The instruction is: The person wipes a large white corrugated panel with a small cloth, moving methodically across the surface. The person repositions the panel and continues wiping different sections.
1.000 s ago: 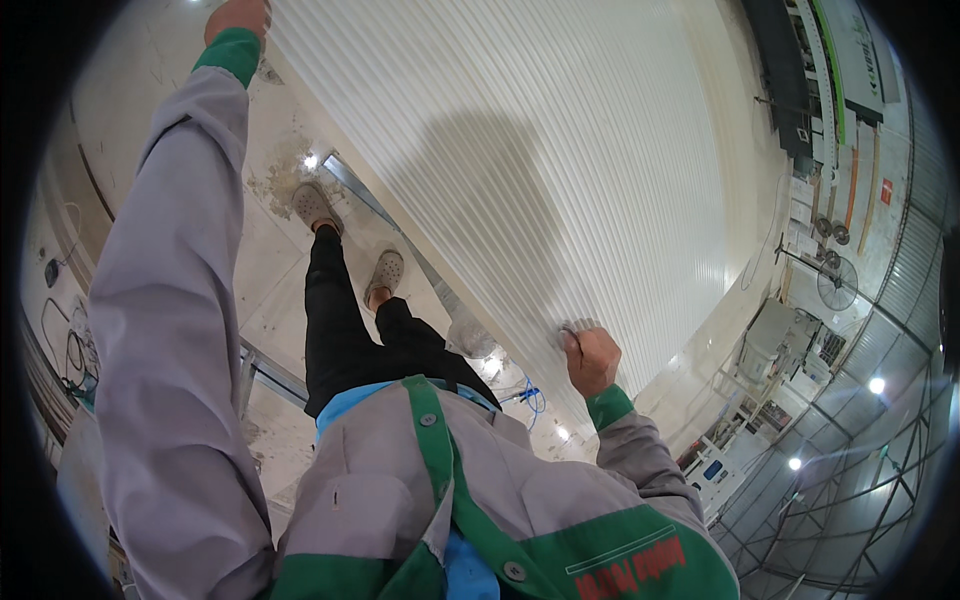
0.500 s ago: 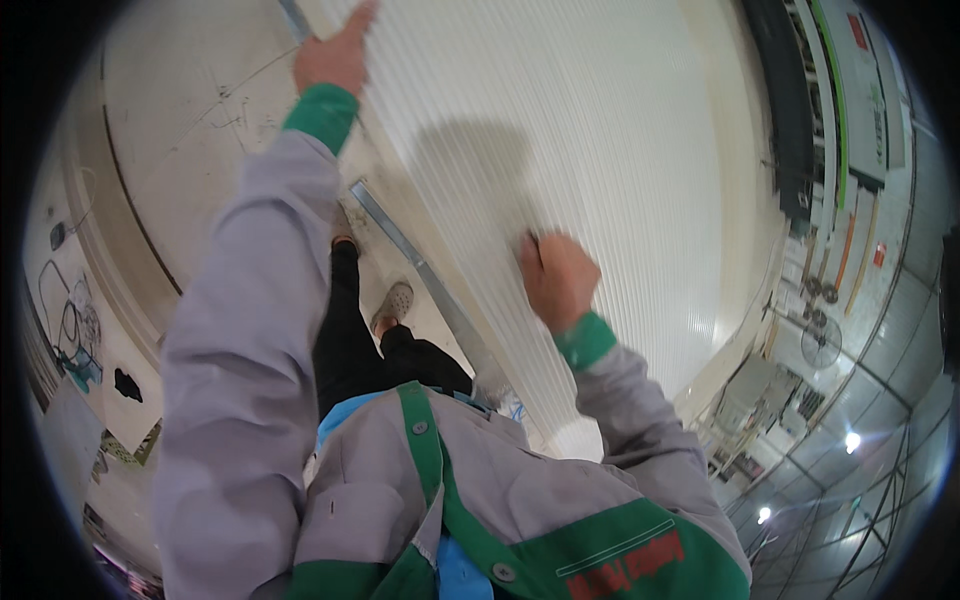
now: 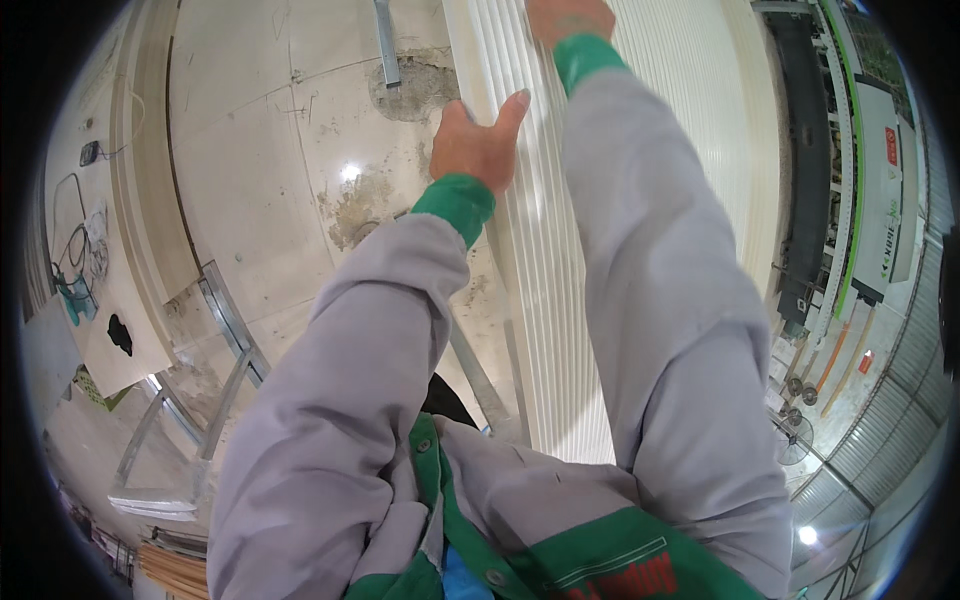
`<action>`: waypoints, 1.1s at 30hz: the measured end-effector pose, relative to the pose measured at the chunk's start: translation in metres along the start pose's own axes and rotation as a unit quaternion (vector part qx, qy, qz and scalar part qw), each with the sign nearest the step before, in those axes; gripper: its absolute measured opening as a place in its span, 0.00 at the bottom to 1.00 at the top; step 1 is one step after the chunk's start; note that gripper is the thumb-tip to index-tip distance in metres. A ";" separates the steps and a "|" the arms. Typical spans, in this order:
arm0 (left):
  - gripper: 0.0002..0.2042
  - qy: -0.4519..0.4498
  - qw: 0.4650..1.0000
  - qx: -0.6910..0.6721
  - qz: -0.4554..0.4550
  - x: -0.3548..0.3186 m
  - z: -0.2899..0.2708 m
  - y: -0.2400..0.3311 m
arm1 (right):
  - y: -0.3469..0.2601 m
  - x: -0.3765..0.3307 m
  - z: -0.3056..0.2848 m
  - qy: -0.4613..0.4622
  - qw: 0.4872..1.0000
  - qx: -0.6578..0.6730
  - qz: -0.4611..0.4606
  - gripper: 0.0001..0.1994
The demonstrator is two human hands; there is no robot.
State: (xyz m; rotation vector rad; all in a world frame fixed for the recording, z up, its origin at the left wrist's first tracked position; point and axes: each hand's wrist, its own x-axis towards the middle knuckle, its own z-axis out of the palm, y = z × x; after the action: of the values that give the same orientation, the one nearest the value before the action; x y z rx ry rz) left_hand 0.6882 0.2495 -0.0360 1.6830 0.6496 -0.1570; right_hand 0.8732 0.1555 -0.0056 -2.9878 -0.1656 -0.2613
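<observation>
The left hand [image 3: 474, 148] straddles the white ridged panel's [image 3: 555, 300] edge, thumb spread wide from its fingers, seemingly to steady that side. Ahead and rightward, the right hand [image 3: 570, 18] is over the panel; its cropped fingers leave its grip unclear.

The head view came from the left one of two wide fisheye cameras worn side by side, looking down from above the near end of the white ribbed panel [image 3: 560, 330]. It faced steeply downward and out along the panel, whose far end was cut off. Nearest the lens were the grey sleeves [image 3: 660, 220], one of them crossing over the panel; the floor [image 3: 250, 150], left of the panel, lay farther away. The lens reached wide enough to catch a machine [image 3: 875, 170] well right of the panel, with straight edges bowed toward the dark round rim.
</observation>
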 end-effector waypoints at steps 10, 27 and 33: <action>0.51 -0.038 0.998 0.040 0.015 0.006 0.001 -0.014 | 0.076 -0.499 -0.125 -0.035 0.997 0.030 0.067 0.14; 0.37 -0.007 1.000 0.029 -0.006 0.005 0.005 -0.002 | 0.000 -0.022 -0.010 0.001 0.999 0.028 0.041 0.19; 0.37 -0.034 0.997 0.063 -0.018 -0.001 -0.001 0.003 | -0.003 -0.038 -0.024 -0.035 0.997 0.023 0.058 0.19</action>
State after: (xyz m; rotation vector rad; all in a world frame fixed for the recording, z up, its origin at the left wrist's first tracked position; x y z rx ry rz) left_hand 0.6887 0.2500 -0.0332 1.7788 0.6312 -0.2850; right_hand 0.8319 0.1514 0.0116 -2.9490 -0.0064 -0.1379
